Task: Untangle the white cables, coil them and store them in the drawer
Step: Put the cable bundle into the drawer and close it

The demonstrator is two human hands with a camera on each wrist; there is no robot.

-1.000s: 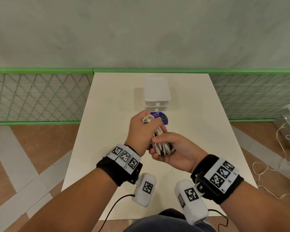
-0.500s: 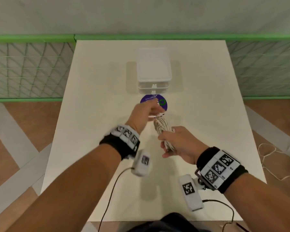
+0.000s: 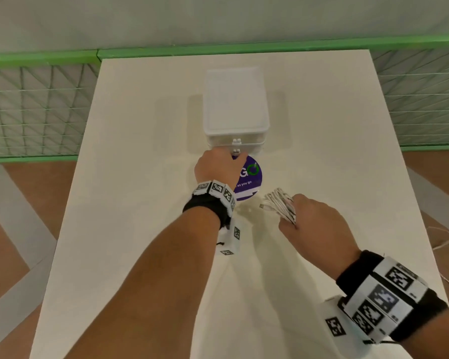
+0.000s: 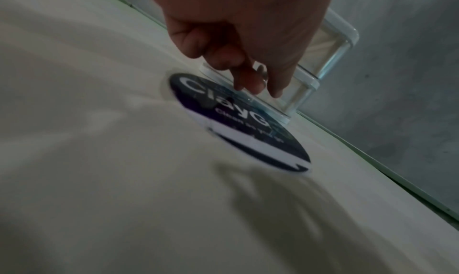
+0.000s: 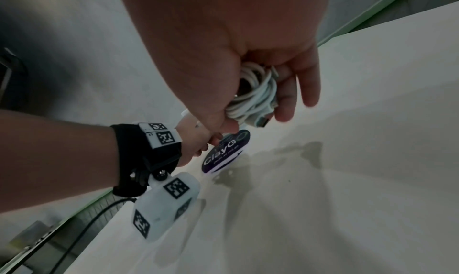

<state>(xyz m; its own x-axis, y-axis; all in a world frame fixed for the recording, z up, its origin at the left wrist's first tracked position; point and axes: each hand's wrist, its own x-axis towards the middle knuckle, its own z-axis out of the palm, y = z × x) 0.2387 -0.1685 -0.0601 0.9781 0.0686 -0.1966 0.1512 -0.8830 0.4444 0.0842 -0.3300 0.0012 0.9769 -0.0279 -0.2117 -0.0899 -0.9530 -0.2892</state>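
Note:
A small white drawer box (image 3: pixel 235 104) stands in the middle of the white table (image 3: pixel 130 229), with two little knobs on its front. My left hand (image 3: pixel 237 158) reaches to the lower knob (image 3: pixel 236 151). In the left wrist view the thumb and forefinger of my left hand (image 4: pixel 263 85) pinch that clear knob (image 4: pixel 262 75). My right hand (image 3: pixel 293 206) holds a coiled bundle of white cable (image 3: pixel 278 200) just above the table, to the right of the left wrist. The right wrist view shows the coil (image 5: pixel 255 93) gripped between thumb and fingers, a plug sticking out below.
A round purple sticker (image 3: pixel 249 180) lies flat on the table right in front of the drawer box. Green mesh railing (image 3: pixel 36 112) runs behind and beside the table. A loose thin cable (image 3: pixel 446 239) lies on the floor at the right.
My left hand let go of the coil and moved forward to the drawer box's lower knob. The right hand kept the coil and drifted right. My head came closer and tilted down.

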